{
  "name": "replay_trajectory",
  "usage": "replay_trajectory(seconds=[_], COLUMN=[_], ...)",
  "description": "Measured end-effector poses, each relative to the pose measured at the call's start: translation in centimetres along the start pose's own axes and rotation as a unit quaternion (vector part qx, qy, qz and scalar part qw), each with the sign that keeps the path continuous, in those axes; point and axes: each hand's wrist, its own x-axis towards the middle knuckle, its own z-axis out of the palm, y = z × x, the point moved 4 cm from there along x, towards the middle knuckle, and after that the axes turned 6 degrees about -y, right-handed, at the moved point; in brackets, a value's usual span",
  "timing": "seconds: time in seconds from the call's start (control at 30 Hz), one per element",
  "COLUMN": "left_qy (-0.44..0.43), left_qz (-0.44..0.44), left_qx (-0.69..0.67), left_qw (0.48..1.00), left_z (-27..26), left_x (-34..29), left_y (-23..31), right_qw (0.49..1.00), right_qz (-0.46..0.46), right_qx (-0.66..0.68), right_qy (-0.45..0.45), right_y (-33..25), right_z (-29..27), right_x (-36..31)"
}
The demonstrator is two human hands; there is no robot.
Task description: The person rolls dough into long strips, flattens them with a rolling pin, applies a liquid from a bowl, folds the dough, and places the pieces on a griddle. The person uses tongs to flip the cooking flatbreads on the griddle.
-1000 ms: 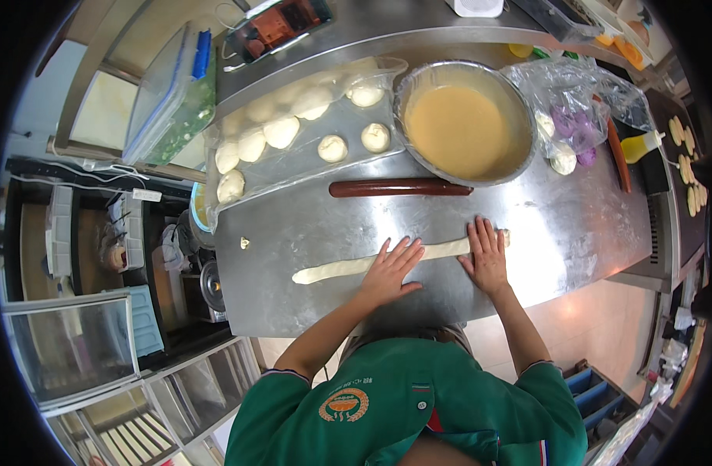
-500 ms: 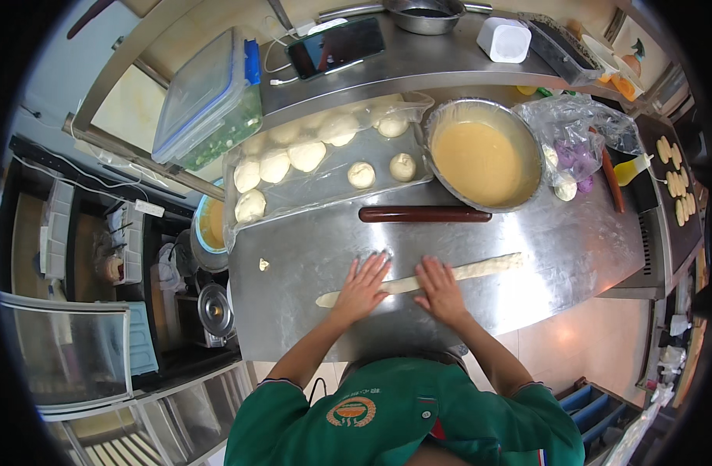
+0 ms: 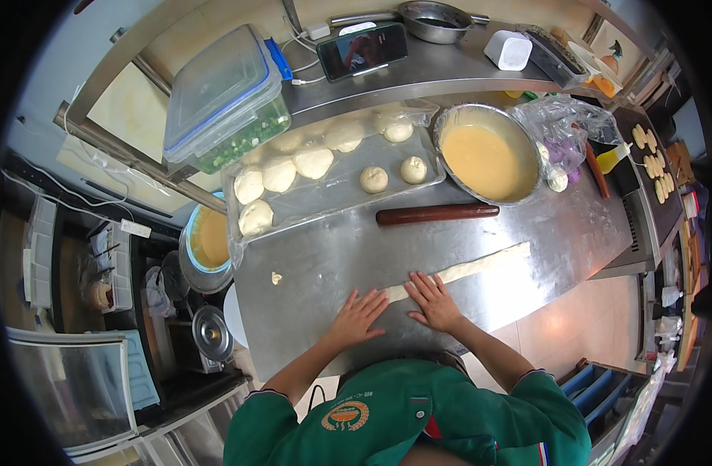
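A long pale dough rope (image 3: pixel 484 266) lies slanted across the steel worktable (image 3: pixel 309 268), its far end reaching out to the right. My left hand (image 3: pixel 358 318) rests flat with fingers spread over the rope's left end and hides most of that end. Close to its right, my right hand (image 3: pixel 435 305) presses on the rope, also flat and open, fingers pointing away from me. Beyond the hands sits a dark brown rolling pin (image 3: pixel 437 214). A small dough scrap (image 3: pixel 276 278) lies to the left.
Behind the rolling pin are a plastic-covered tray (image 3: pixel 317 198) with several dough balls (image 3: pixel 313 161) and a metal bowl (image 3: pixel 538 177) of yellowish batter (image 3: pixel 488 163). A shelf holds a lidded box (image 3: pixel 216 93) and a phone (image 3: pixel 364 51). Shaped dough pieces lie on a griddle (image 3: pixel 632 128) at right.
Both hands have slid toward the table's near edge, bringing the rope's left part nearer. That left end, which stuck out past my left hand, is now mostly under it. The view shifted slightly.
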Motion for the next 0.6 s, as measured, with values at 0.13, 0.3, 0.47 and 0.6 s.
replay_trajectory(seconds=[0.13, 0.3, 0.47, 0.6], left_qy=[0.008, -0.005, 0.003, 0.022], left_qz=[-0.035, -0.074, -0.089, -0.112], left_qx=[-0.032, -0.022, -0.012, -0.057], left_qw=[0.999, 0.997, 0.996, 0.992], left_z=[0.6, 1.7, 2.5, 0.5], left_x=[-1.5, -3.0, -3.9, -3.3], left_y=[-0.5, -1.0, -1.4, -1.3], right_qw=[0.995, 0.561, 0.341, 0.264], right_qz=[0.057, 0.135, 0.124, 0.145], right_qx=[0.035, 0.769, 0.876, 0.87], right_qy=[0.073, 0.275, 0.319, 0.391], right_y=[3.3, 14.5, 20.9, 23.1], right_z=[-1.9, -4.0, -1.8, -2.2], right_x=[-0.7, -3.8, -6.6, -8.1])
